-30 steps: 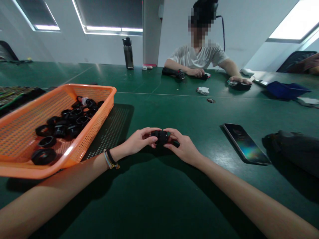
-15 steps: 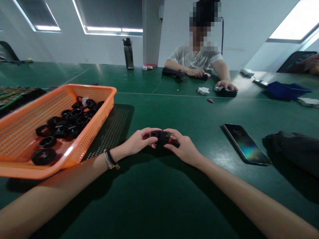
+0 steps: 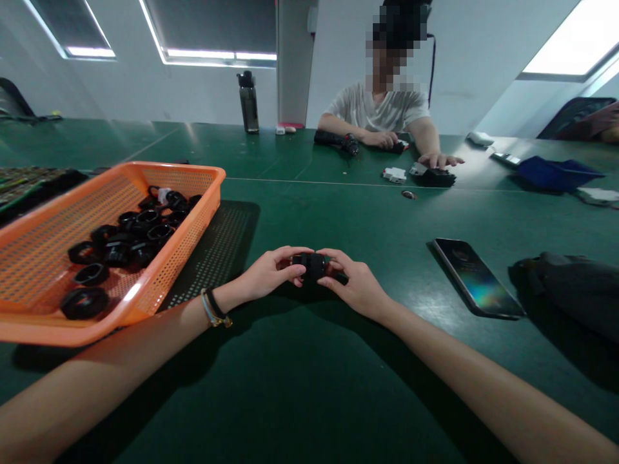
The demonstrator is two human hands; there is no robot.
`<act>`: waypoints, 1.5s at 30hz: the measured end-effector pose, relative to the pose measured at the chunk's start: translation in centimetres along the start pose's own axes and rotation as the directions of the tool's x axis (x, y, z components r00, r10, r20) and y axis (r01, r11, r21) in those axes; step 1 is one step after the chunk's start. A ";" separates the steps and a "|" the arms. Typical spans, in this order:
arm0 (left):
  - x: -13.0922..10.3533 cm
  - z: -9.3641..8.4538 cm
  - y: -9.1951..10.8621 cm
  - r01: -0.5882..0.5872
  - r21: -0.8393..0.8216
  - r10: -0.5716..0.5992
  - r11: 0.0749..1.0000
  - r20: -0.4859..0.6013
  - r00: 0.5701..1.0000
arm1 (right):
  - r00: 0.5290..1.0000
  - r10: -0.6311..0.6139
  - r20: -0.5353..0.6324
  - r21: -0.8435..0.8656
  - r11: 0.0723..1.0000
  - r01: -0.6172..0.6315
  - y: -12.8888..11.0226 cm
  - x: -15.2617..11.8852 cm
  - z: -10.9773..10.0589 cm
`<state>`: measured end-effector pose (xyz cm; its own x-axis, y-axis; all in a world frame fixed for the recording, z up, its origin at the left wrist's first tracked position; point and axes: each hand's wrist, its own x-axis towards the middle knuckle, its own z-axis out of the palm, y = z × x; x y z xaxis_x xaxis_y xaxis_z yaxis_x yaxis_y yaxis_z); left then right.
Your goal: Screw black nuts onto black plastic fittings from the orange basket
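Surface, green and wide, carries everything here, and across it, beyond and to the right of the basket, sits a person with both hands on small parts. The basket is orange and perforated. Well to its right lie a dark bundle and, just beside that, a phone; a bottle stands upright beyond it. Right of the basket, the left hand and right hand meet, each grip nearly closed, fingertips and thumbs pinching opposite ends of one black part. Whether that part touches the surface, I cannot tell.

As I judge it, uneven pressure from the two thumbs could tilt the part or make it slip, since only fingertips hold it. If it is threaded, which I cannot see, twisting it askew could jam it. A dropped piece might roll, and the left forearm, close along the basket's near side, could nudge it.

Counted: one person, one basket, one bundle, one phone, one bottle, two hands at work here, one held part. Inside the basket, black rings number roughly a dozen; overlap hides the exact count.
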<state>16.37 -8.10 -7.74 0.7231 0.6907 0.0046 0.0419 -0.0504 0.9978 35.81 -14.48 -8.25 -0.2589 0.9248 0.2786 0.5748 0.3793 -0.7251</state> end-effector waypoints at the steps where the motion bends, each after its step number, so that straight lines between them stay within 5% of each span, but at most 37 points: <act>1: 0.0 0.0 0.0 0.001 0.001 -0.001 1.000 0.000 1.000 | 1.000 0.001 0.001 0.001 1.000 -0.001 0.0 0.0 0.0; 45: 0.0 0.0 0.2 0.013 -0.013 -0.013 1.000 -0.009 1.000 | 0.999 -0.030 -0.029 -0.032 0.999 0.029 0.0 0.0 0.1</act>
<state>16.43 -8.12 -7.52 0.7164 0.6977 -0.0079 0.0423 -0.0322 0.9986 35.70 -14.48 -8.29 -0.2537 0.9135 0.3180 0.5917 0.4067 -0.6960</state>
